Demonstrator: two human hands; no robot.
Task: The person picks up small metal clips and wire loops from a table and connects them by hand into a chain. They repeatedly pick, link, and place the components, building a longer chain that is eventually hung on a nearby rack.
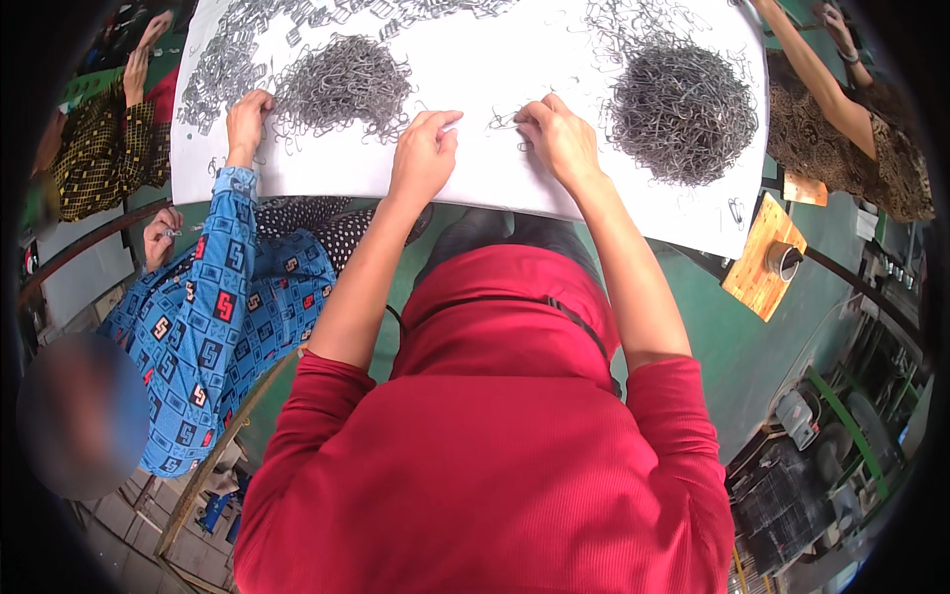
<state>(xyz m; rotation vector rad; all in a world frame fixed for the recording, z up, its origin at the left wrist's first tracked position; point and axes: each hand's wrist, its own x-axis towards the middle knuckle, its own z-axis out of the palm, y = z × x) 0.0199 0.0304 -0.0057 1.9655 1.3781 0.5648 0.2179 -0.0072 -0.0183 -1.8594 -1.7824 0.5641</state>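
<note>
My left hand is over the near part of the white table, fingers curled and thumb near the index finger; anything between them is too small to make out. Beside it, my right hand pinches a small bent wire hook at the fingertips. A tangled pile of grey wire hooks lies left of my left hand. To the right of my right hand rises a larger, darker pile of wire hooks.
Small flat metal pieces are spread at the far left. A co-worker in a blue patterned shirt reaches onto the table at left. Other people's arms show at both far sides. A wooden board with a cup stands at right.
</note>
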